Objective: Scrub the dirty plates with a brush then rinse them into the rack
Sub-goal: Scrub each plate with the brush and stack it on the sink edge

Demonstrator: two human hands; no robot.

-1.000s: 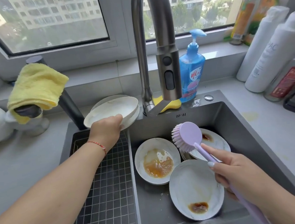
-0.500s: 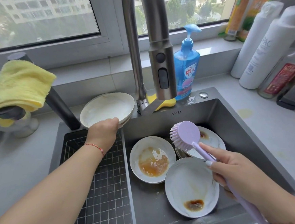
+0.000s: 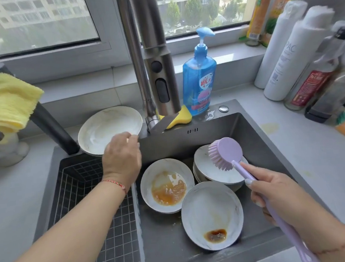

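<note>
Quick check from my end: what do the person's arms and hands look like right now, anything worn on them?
Both forearms are bare, no sleeves or gloves in view. The left hand has a thin red braided bracelet with small beads at the wrist. The right hand wears no jewellery that shows; its nails look pale and polished. A dotted line of marks crosses the right forearm.

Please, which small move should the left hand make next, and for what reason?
Probably the left hand should reach down and grip the plate with orange sauce in the sink. That hand seems free above the stacked plates at the rack's back edge, while the right hand holds the purple brush ready over the dirty plates.
</note>
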